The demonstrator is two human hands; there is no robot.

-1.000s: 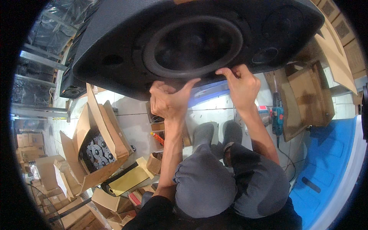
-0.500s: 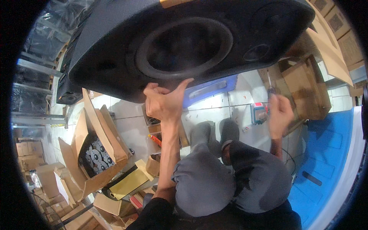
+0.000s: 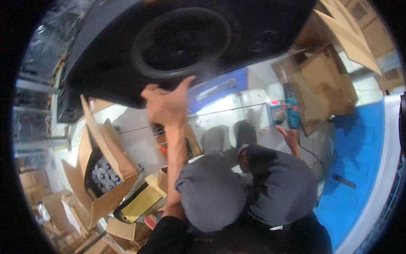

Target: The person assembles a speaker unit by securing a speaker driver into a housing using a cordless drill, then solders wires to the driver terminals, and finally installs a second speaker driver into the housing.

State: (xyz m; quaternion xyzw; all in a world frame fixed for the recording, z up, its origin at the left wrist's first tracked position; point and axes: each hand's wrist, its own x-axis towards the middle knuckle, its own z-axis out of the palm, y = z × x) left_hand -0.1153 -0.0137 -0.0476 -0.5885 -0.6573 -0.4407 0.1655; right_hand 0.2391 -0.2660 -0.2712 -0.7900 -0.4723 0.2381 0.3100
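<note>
A big black loudspeaker cabinet (image 3: 105,80) with a round cone fills the upper part of the head view, tilted over the floor. My left hand (image 3: 167,103) is at its lower edge, fingers curled against it and thumb stretched up; the contact is partly hidden. To the right a teal power drill (image 3: 292,113) lies on its side, its dark chuck pointing away from me and its red-and-white battery end to the left. Just on my side of the drill is my right hand (image 3: 289,137), empty, with thumb and fingers apart. Motion blurs the picture somewhat.
Beyond the drill stands an open brown carton (image 3: 332,86). A blue plastic tray (image 3: 237,80) lies under the cabinet. An open carton (image 3: 105,199) of round grey parts is at left. A blue platform (image 3: 355,169) borders the right. A thin black cable (image 3: 315,156) crosses the floor.
My right hand has drawn back from over the drill toward me, uncovering the drill's body. My left hand stays at the cabinet's edge. The whole view has shifted slightly.
</note>
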